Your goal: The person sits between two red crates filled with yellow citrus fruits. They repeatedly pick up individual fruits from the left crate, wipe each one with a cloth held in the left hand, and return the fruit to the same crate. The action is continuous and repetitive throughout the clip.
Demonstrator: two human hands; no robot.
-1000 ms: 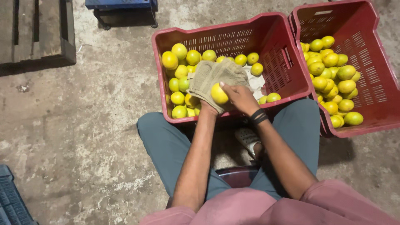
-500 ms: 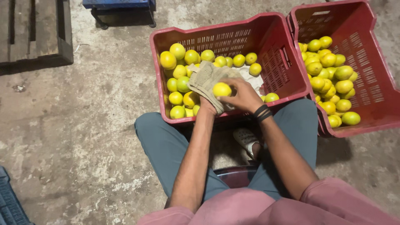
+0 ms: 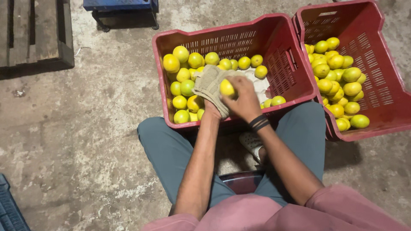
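My left hand (image 3: 212, 87) is wrapped in a beige cloth (image 3: 207, 81) and cups a yellow-green citrus fruit (image 3: 226, 87) from below. My right hand (image 3: 244, 98), with a dark band on the wrist, grips the same fruit from the right and presses it into the cloth. Both hands hover over the front of a red plastic crate (image 3: 274, 34) that holds several loose yellow and green fruits (image 3: 182, 68), mostly along its left and back sides.
A second red crate (image 3: 385, 64) with several fruits stands at the right, touching the first. I sit with my knees on either side of the near crate. A wooden pallet (image 3: 34, 38) lies at the top left, and a blue object (image 3: 122, 6) stands at the top.
The fruit has turned slightly between the cloth and my right hand; both hands have stayed over the front of the crate.
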